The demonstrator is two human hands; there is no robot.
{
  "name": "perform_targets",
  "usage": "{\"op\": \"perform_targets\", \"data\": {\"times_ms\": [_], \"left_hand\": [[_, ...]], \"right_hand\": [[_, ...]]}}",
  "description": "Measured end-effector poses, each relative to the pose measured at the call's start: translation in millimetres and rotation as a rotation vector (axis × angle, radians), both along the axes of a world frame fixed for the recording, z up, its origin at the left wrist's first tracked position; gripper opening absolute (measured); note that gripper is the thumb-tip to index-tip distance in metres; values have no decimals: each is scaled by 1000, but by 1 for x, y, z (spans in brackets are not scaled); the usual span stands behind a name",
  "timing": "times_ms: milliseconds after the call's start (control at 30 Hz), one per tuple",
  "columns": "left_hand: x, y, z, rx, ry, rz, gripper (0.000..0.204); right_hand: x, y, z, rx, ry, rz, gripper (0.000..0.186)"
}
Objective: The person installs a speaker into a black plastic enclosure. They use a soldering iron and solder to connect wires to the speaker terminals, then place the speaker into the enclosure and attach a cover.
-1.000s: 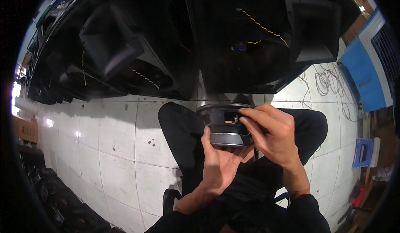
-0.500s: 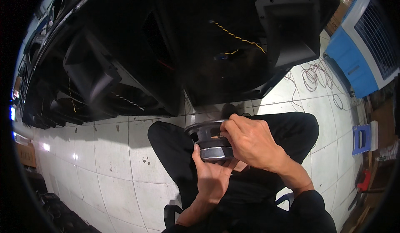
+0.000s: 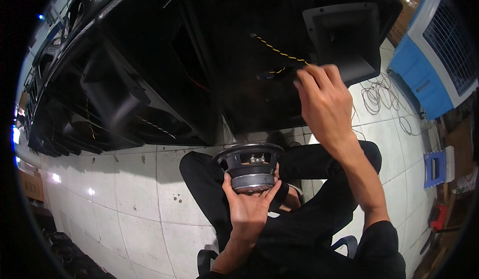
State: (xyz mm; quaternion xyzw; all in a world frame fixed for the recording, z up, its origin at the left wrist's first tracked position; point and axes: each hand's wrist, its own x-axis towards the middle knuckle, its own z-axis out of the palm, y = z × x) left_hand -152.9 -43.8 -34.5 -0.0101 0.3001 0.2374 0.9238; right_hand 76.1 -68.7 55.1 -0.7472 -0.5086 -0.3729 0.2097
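My left hand [image 3: 248, 210] cups a round speaker driver [image 3: 253, 181] from below, fingers and thumb wrapped around its grey magnet. The driver's black basket faces up, and two metal terminals [image 3: 257, 159] show on its side. Up and to the right, my right hand [image 3: 327, 102] is at the large black speaker cabinet [image 3: 239, 99], its fingers curled together. A twisted yellow-and-black wire [image 3: 279, 53] runs across the cabinet's dark opening to these fingers. Whether they grip it is hidden. Below that wire, a shorter yellow wire [image 3: 277, 71] ends near a small blue piece.
A black horn [image 3: 344, 39] is fixed in the cabinet's right part. More cabinets with horns [image 3: 112, 92] stand to the left. On the right are a blue-and-white air cooler [image 3: 424, 64], coiled thin cable [image 3: 379, 97] on the tiled floor and a blue stool [image 3: 435, 169].
My right hand has left the driver and moved up and right to the wire at the cabinet. The driver stays in my left hand, its terminals now uncovered.
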Motion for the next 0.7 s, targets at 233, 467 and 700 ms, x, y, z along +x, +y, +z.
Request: {"op": "perform_targets", "data": {"times_ms": [233,467,700], "left_hand": [[-2,-2,5,42,-31,-57,77],[8,9,5,39,-53,-30,79],[27,14,3,7,-151,-49,82]], "right_hand": [[22,35,-1,-513,-194,-349,20],[-1,31,0,-123,554,83,31],[-13,-2,-4,167,884,90,24]]}}
